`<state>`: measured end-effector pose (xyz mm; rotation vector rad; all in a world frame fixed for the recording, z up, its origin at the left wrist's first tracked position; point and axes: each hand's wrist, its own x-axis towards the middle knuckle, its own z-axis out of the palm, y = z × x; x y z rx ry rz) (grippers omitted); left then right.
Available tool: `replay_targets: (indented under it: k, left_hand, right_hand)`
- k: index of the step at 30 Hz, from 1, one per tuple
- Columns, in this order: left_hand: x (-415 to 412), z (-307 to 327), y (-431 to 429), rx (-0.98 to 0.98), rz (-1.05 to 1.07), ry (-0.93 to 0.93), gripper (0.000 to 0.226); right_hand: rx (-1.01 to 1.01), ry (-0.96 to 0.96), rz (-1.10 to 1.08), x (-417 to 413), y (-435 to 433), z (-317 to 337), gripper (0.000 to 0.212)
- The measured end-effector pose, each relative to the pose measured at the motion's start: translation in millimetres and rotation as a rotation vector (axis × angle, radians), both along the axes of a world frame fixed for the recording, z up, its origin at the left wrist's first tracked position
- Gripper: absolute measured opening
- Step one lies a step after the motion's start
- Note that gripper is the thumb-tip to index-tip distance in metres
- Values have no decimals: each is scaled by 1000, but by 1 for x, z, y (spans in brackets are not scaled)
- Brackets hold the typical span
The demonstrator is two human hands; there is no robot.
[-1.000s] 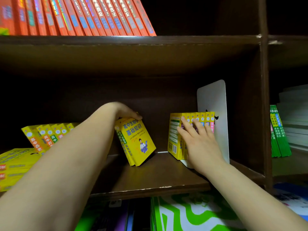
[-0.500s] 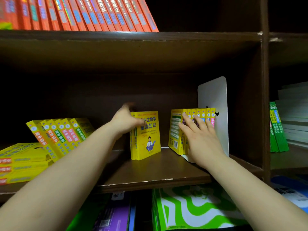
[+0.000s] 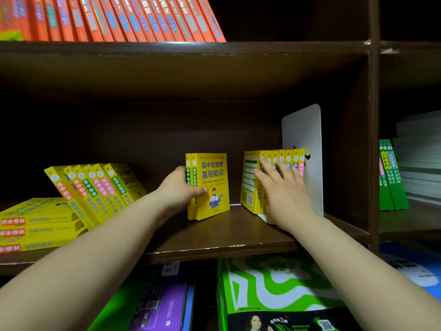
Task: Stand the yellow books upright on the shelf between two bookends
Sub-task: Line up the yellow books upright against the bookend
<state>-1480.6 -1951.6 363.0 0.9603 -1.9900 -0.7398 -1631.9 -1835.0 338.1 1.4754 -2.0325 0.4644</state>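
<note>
Reaching both arms into the dark wooden shelf [image 3: 214, 237], I grip a pair of upright yellow books [image 3: 212, 185] in my left hand [image 3: 181, 187], thumb on the front cover, fingers hidden behind. My right hand [image 3: 284, 187] lies flat, fingers spread, against the spines of the yellow row [image 3: 250, 182], which stands touching the white bookend [image 3: 303, 130]. A gap separates pair and row. Farther left, more yellow books [image 3: 95, 189] lean beside a flat stack [image 3: 35, 223]; orange books [image 3: 119, 17] slant on the board above.
</note>
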Motion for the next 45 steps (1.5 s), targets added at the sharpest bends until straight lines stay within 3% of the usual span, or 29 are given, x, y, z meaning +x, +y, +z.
replay_targets:
  k: [8, 15, 21, 25, 31, 36, 39, 45]
  left_hand:
    - [-30, 2, 15, -220, 192, -85, 59]
    - [-59, 1, 32, -311, 145, -147, 67]
    - [-66, -9, 26, -257, -118, -223, 103]
    - [-56, -7, 20, -23, -365, -105, 88]
    - [-65, -4, 16, -310, -60, -211, 95]
    - [-69, -1, 10, -253, -121, -210, 103]
    - [-62, -3, 4, -70, -285, -171, 111]
    - [-56, -6, 2, 61, -400, -73, 96]
  right_hand:
    - [-14, -43, 37, 0, 1, 0, 66]
    - [-77, -144, 125, -4, 2, 0, 62]
    - [-114, -200, 153, -7, 2, -1, 59]
    - [-133, -221, 168, -8, 0, -2, 64]
    - [-139, -119, 181, -5, 2, -1, 73]
    - [-28, -25, 114, -7, 1, -2, 63]
    - [-21, -9, 94, -7, 1, -3, 61]
    - [-29, 50, 153, -4, -1, 0, 62]
